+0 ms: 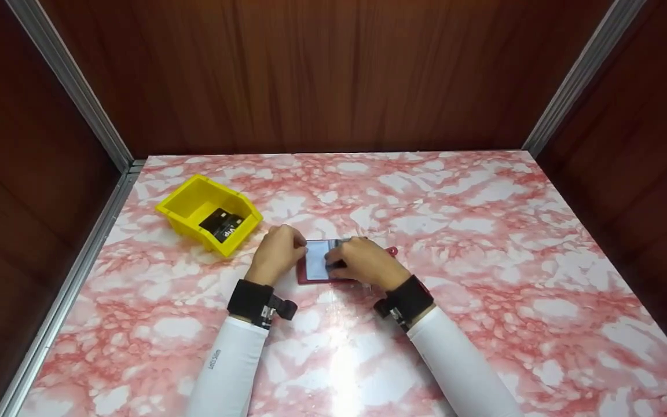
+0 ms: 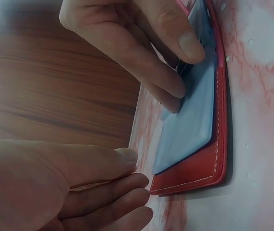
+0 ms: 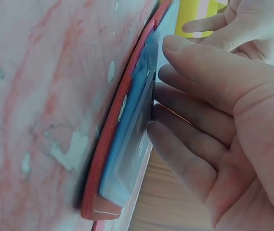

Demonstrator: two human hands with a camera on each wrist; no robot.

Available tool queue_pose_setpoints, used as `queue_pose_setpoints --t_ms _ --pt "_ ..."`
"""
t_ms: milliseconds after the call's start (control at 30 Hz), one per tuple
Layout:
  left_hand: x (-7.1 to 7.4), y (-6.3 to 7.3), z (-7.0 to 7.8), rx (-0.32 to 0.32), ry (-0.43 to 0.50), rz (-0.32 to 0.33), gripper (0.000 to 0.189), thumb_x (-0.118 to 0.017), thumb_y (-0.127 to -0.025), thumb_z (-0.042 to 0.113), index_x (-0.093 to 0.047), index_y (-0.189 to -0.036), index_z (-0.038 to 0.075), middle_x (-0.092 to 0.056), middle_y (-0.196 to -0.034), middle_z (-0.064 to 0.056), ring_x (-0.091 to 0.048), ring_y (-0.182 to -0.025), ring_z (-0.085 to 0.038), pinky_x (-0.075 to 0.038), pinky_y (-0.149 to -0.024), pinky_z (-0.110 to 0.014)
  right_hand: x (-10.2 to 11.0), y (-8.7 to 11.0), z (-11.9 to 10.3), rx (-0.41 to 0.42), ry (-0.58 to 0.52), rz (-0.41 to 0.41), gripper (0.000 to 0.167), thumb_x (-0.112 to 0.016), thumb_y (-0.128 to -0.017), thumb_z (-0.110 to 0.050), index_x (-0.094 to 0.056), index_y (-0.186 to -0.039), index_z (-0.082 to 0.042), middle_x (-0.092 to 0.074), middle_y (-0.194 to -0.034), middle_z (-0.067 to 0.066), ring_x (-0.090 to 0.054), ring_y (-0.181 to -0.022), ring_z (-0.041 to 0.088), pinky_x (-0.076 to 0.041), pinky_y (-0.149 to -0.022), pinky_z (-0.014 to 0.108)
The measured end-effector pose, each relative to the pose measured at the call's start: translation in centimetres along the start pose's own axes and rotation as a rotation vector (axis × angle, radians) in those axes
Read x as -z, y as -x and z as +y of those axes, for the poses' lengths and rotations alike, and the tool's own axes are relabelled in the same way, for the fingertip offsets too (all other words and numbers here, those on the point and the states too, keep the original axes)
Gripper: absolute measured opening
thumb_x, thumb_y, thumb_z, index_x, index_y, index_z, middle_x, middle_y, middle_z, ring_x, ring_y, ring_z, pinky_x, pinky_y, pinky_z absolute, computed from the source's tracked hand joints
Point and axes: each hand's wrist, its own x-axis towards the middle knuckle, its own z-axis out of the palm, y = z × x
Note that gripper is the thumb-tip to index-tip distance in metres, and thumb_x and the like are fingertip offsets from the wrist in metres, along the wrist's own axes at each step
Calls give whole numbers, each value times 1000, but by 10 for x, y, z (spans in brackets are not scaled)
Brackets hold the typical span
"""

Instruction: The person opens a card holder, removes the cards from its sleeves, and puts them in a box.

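A red card holder (image 1: 302,277) with stitched edges lies open on the table, its clear bluish plastic sleeves (image 2: 189,125) spread over the cover. A dark card (image 3: 139,130) shows within the sleeves in the right wrist view. My right hand (image 1: 365,260) is over the holder, fingertips on the sleeves, with its thumb apart from the fingers. At the holder's left edge is my left hand (image 1: 278,252), its thumb and fingertips right beside the cover's corner and nothing visible between them.
Left of the hands stands a yellow bin (image 1: 194,229) with black cards (image 1: 222,224) inside. A small red snap tab (image 1: 392,251) sticks out at the holder's right. Brown wood-grain panels (image 1: 322,75) enclose the red-and-white marbled table (image 1: 484,231) at the back and sides.
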Motion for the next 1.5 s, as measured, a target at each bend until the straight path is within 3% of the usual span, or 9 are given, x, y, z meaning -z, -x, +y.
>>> queue_pose_setpoints --t_ms 167,300,400,533,700,833,1067,1500 --pt "-3 1 3 31 7 -1 13 -69 -81 18 -73 -91 11 -69 -82 0 -61 -81 -16 -49 -79 -32 10 3 7 -19 -43 -22 19 -70 -82 -27 -72 -99 -20 -71 -96 -7 -64 -84 8 -52 -74 29" --pt "-8 1 9 56 52 -38 15 -69 -81 20 -72 -94 13 -67 -83 2 -59 -79 -15 -49 -77 -30 25 11 17 -157 -48 0 30 -73 -78 -26 -70 -107 -19 -69 -107 -6 -65 -97 11 -52 -84 32" --pt "-12 1 13 35 72 -47 15 -69 -81 20 -73 -94 13 -67 -82 2 -59 -78 -13 -50 -75 -29 33 18 25 -272 -33 16 36 -77 -73 -24 -70 -108 -19 -68 -111 -5 -63 -102 14 -50 -88 34" --pt "-20 1 18 -37 52 -34 13 -68 -81 19 -73 -92 13 -69 -81 3 -60 -76 -11 -50 -73 -28 36 22 32 -336 -51 -3 37 -79 -70 -23 -71 -106 -19 -69 -108 -3 -63 -98 17 -50 -86 36" --pt "-32 0 23 -132 44 12 12 -69 -79 17 -74 -89 13 -69 -78 3 -61 -75 -10 -50 -72 -28 33 23 35 -323 -81 -30 34 -81 -68 -21 -72 -100 -18 -71 -95 0 -63 -84 21 -49 -77 36" --pt "-41 0 24 -163 53 51 12 -70 -79 17 -74 -89 12 -69 -76 3 -62 -72 -10 -51 -69 -28 32 24 35 -310 -84 -38 34 -82 -66 -19 -73 -98 -17 -72 -93 0 -64 -83 21 -49 -77 35" --pt "-47 1 23 -133 65 51 11 -73 -75 16 -75 -85 11 -71 -75 3 -64 -72 -8 -52 -69 -27 29 23 34 -321 -37 -45 33 -84 -62 -23 -74 -93 -20 -72 -91 -3 -61 -78 15 -49 -77 34" --pt "-46 -1 20 -52 95 18 10 -75 -73 17 -75 -82 14 -70 -73 4 -63 -70 -9 -50 -67 -26 26 22 36 -323 -48 -27 32 -83 -63 -21 -74 -93 -19 -72 -92 -2 -61 -79 14 -48 -78 35"
